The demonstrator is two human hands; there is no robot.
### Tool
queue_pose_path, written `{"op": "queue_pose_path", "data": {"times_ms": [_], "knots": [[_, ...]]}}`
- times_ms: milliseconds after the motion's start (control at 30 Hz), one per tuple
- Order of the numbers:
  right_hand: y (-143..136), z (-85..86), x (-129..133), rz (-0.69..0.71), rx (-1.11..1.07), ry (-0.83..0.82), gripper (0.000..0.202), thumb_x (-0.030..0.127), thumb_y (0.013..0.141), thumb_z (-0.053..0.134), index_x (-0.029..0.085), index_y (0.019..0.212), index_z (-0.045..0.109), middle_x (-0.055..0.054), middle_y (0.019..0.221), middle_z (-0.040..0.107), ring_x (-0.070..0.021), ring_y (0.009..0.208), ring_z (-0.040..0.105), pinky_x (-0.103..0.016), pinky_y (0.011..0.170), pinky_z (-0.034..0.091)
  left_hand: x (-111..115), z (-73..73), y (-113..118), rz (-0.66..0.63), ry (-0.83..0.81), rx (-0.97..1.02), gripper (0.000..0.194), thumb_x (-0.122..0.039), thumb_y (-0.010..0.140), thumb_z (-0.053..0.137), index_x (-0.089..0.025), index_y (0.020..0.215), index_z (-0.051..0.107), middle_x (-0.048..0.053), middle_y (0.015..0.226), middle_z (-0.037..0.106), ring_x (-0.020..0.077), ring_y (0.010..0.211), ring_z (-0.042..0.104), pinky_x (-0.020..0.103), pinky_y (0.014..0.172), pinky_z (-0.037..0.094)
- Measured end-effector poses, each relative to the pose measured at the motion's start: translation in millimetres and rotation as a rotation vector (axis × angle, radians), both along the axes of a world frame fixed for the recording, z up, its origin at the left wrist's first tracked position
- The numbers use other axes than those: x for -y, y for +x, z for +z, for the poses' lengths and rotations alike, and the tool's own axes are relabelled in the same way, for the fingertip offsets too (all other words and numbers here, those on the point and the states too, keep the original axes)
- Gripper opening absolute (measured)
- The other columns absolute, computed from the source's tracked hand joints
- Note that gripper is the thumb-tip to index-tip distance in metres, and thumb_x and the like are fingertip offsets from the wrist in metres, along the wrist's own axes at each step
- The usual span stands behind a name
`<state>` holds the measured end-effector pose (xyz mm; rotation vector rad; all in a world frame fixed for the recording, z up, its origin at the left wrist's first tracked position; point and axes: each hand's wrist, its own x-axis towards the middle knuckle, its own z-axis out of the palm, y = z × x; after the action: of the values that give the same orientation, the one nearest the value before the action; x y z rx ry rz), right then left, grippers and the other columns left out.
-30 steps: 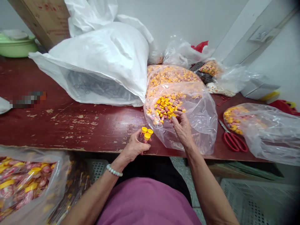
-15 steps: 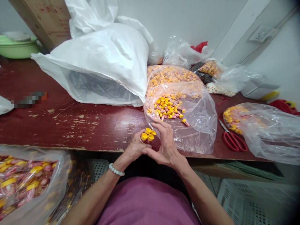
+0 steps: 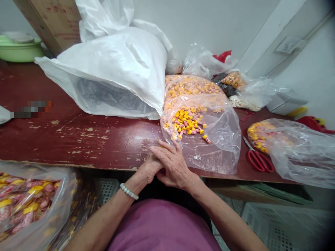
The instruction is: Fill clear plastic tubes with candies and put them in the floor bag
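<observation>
At the table's front edge my left hand point(image 3: 150, 166) is closed around several small yellow-capped tubes point(image 3: 162, 145); only a sliver of yellow shows between the fingers. Over them lies my right hand point(image 3: 174, 163), its fingers wrapped across the tops and touching the left hand. The tubes' lower ends are hidden. Just beyond the hands, a clear plastic bag point(image 3: 220, 146) lies with its mouth towards me. Loose yellow-capped tubes with red-and-white patterned bodies point(image 3: 187, 122) are heaped at it, and one tube point(image 3: 206, 139) lies apart.
A white sack point(image 3: 117, 62) opens towards me, with clear pieces inside. Red-handled scissors point(image 3: 260, 161) and another bag of capped pieces point(image 3: 295, 150) lie right. Below left is a bag of larger yellow-capped pieces point(image 3: 31, 205). A pale crate point(image 3: 277, 226) stands below right.
My right hand has moved left and closed over the yellow caps in my left hand, which showed openly before. The view has shifted slightly.
</observation>
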<state>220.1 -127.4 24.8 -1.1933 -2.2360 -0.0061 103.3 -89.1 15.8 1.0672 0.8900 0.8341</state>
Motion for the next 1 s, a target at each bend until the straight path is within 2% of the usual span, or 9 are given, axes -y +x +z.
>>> {"op": "queue_pose_path", "data": {"times_ms": [167,267,400,500,600,700,767,933,1000], "knots": [[9,1.8,-5,-0.083,-0.153,-0.092,0.11,0.038,0.063,0.074,0.013,0.146,0.006,-0.019,0.15,0.022,-0.0308,0.138,0.023,-0.049,0.11,0.025,-1,5.5,-7,-0.104,-0.195,0.144,0.027,-0.003,0.05,0.062,-0.014,0.075,0.063,-0.001,0.071,0.062,0.0118,0.063,0.055,0.025,0.062,0.046],[10,-2.3,-9,0.027,-0.139,-0.125,0.104,0.035,0.062,0.077,0.016,0.145,0.015,-0.018,0.143,0.037,-0.0292,0.132,0.036,-0.045,0.105,0.035,-2,2.8,-10,-0.087,-0.208,0.173,0.024,-0.002,0.049,0.06,-0.013,0.071,0.061,-0.002,0.067,0.059,0.0093,0.06,0.052,0.022,0.058,0.043],[2,-5.0,-7,0.005,-0.152,-0.076,0.07,0.03,0.067,0.072,0.019,0.13,0.042,-0.013,0.119,0.059,-0.0266,0.109,0.057,-0.041,0.091,0.048,3,-0.5,-12,-0.038,-0.22,0.203,0.016,-0.003,0.047,0.057,-0.013,0.058,0.052,-0.004,0.058,0.051,0.0065,0.053,0.044,0.019,0.051,0.037],[-7,-7.2,-8,-0.014,-0.127,-0.008,0.058,0.032,0.071,0.069,0.019,0.124,0.048,-0.012,0.11,0.063,-0.0277,0.101,0.06,-0.042,0.085,0.05,6,1.0,-16,-0.069,-0.218,0.245,0.016,-0.005,0.045,0.059,-0.013,0.053,0.048,-0.005,0.054,0.047,0.0056,0.05,0.042,0.018,0.048,0.034],[-23,-9.3,-14,0.052,-0.142,-0.02,0.069,0.043,0.073,0.066,0.019,0.133,0.04,-0.015,0.118,0.059,-0.0305,0.105,0.058,-0.045,0.086,0.05,7,9.0,-33,-0.017,-0.244,0.271,0.017,-0.007,0.042,0.061,-0.014,0.055,0.052,-0.004,0.055,0.05,0.007,0.05,0.044,0.02,0.049,0.038],[-41,-7.6,-14,0.13,-0.19,-0.055,0.087,0.051,0.073,0.065,0.018,0.143,0.024,-0.018,0.139,0.041,-0.0342,0.123,0.045,-0.05,0.095,0.045,14,24.5,-69,0.094,-0.215,0.227,0.017,-0.01,0.045,0.062,-0.014,0.059,0.055,-0.002,0.059,0.054,0.0094,0.053,0.049,0.024,0.053,0.044],[-46,-7.3,-13,0.132,-0.22,-0.059,0.091,0.052,0.073,0.065,0.019,0.145,0.02,-0.017,0.145,0.032,-0.0347,0.131,0.036,-0.052,0.101,0.04,18,35.8,-106,0.23,-0.091,0.126,0.016,-0.013,0.049,0.067,-0.014,0.059,0.056,0.0,0.065,0.057,0.0104,0.058,0.052,0.025,0.058,0.046],[-33,-17.8,-15,0.099,-0.251,-0.128,0.053,0.044,0.083,0.055,0.025,0.132,0.043,-0.011,0.136,0.045,-0.0286,0.123,0.047,-0.048,0.1,0.043,26,56.5,-229,0.758,0.227,-0.406,0.016,-0.017,0.056,0.067,-0.014,0.071,0.061,0.0,0.071,0.058,0.011,0.067,0.054,0.024,0.066,0.046],[-27,-22.5,-15,0.085,-0.262,-0.15,0.045,0.042,0.084,0.054,0.025,0.125,0.049,-0.01,0.133,0.048,-0.0274,0.119,0.051,-0.046,0.098,0.045,35,59.4,-275,0.791,0.213,-0.642,0.022,-0.018,0.054,0.069,-0.014,0.075,0.061,-0.001,0.07,0.059,0.0126,0.065,0.054,0.025,0.063,0.045]]}}
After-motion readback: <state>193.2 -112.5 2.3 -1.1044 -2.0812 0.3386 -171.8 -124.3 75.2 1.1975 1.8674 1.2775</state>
